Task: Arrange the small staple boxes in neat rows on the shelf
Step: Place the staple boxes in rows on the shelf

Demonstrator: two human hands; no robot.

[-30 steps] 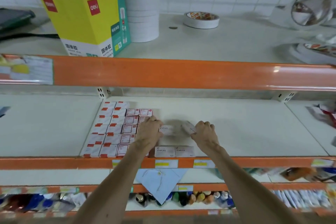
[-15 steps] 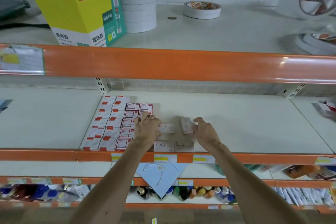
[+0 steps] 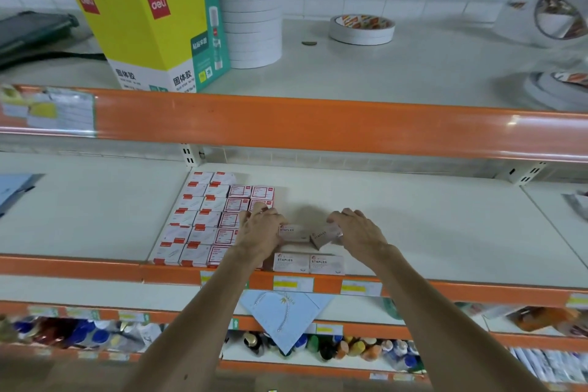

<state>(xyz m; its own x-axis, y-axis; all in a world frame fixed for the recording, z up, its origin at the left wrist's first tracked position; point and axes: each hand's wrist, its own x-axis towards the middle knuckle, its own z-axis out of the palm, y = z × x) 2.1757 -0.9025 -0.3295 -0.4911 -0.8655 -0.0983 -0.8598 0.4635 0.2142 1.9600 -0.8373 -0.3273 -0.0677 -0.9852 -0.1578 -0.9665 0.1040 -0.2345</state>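
On the middle shelf (image 3: 429,232) lie rows of small red-and-white staple boxes (image 3: 203,219) at the left. Two pale STAPLES boxes (image 3: 307,262) sit side by side at the front edge. Behind them, my left hand (image 3: 262,232) rests on another pale box (image 3: 294,232) that lies flat. My right hand (image 3: 356,232) grips a fourth pale box (image 3: 324,235), which is tilted and touches the one under my left hand. The fingers hide parts of both boxes.
The upper shelf carries a yellow glue-stick carton (image 3: 152,25), a stack of tape rolls (image 3: 254,16) and a single roll (image 3: 362,29). Its orange front rail (image 3: 318,127) overhangs the working shelf. Lower shelves hold a blue envelope (image 3: 286,315) and small bottles (image 3: 350,347).
My right hand has turned its box from standing lengthwise to lying nearly in line with the left box and has brought it closer. The left hand stays on its box.
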